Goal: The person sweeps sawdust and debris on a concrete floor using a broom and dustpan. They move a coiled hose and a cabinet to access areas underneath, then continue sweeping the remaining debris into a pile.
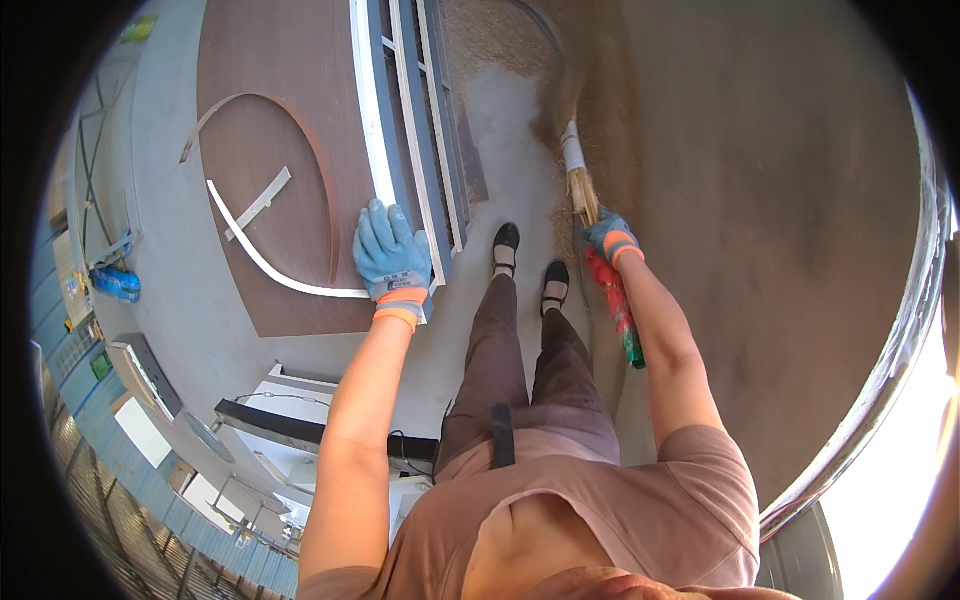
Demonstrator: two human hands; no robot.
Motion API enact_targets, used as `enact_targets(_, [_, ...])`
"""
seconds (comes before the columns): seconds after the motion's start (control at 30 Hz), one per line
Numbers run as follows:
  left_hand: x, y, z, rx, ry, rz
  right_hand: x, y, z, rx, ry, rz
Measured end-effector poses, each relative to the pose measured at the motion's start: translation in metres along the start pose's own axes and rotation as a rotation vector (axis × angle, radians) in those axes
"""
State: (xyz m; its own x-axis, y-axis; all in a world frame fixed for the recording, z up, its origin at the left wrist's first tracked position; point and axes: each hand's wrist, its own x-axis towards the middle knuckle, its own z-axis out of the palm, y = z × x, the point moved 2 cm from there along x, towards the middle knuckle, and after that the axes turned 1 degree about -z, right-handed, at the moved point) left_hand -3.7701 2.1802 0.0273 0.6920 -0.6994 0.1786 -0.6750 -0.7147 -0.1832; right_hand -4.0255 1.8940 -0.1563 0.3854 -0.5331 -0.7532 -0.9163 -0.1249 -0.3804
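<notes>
My right hand (612, 236), in a blue glove with an orange cuff, is closed round the straw handle of a broom (583, 192). Red and green wrapping covers the handle end beside my forearm; a white band binds it near the brown, motion-blurred bristles on the floor. My left hand (390, 248), gloved alike, lies flat with fingers stretched out on the near end of a stack of white and grey framed panels (372, 110). Brown dust or shavings (490, 35) are spread on the floor around the bristles.
Left of the stack, a brown board (270, 60) carries a curved brown strip (325, 165), a bent white strip (260, 255) and a short flat piece (262, 203). A white and black machine or bench (270, 415) stands at lower left. My shoes (507, 237) are between stack and broom.
</notes>
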Motion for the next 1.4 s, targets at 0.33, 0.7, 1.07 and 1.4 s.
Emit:
enact_targets(0.33, [0.006,-0.004,-0.013,-0.009,0.023,-0.016,0.006,-0.15,-0.037,0.53,-0.158,-0.19])
enact_targets(0.7, [0.016,-0.001,-0.007,-0.069,-0.053,0.001,0.224,-0.249,0.001,-0.019,-0.229,-0.217])
enact_targets(1.07, [0.013,-0.02,-0.013,-0.1,-0.105,-0.017,0.187,-0.184,-0.082,0.122,-0.176,0.002])
enact_targets(1.4, [0.009,-0.019,-0.025,-0.11,-0.099,-0.065,0.179,-0.221,-0.064,0.006,-0.26,0.032])
